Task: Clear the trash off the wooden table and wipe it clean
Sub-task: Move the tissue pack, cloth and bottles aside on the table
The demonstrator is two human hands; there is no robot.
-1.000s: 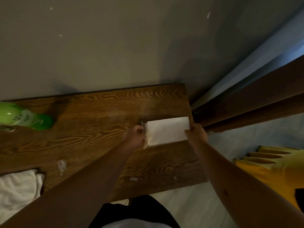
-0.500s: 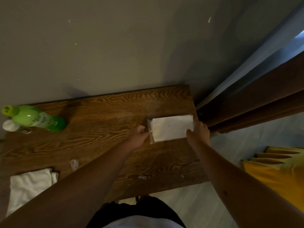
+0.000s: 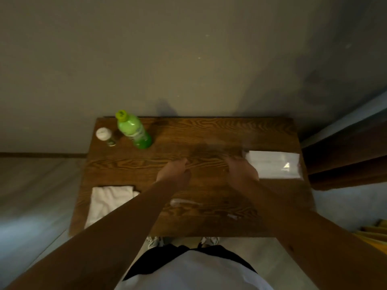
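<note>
A white plastic-wrapped packet [image 3: 274, 164] lies flat at the right end of the wooden table [image 3: 209, 130]. My right hand [image 3: 240, 170] hovers just left of the packet, blurred, with nothing in it. Over the table's middle is my left hand [image 3: 174, 173], fingers loosely curled and holding nothing. A folded white cloth [image 3: 111, 201] lies at the front left corner. Small pale scraps of trash sit near the front edge: one [image 3: 182, 203] between my forearms, another [image 3: 232, 216] beside my right forearm.
A green bottle [image 3: 134, 130] and a small jar with a white lid [image 3: 104, 135] stand at the table's back left. A grey wall runs behind. Brown panels [image 3: 345, 155] stand right of the table, a yellow object [image 3: 374, 233] on the floor there.
Both hands have let go of the white packet, which now lies on the table's right end. The hands moved left toward the middle, and the view swung left to take in the whole table.
</note>
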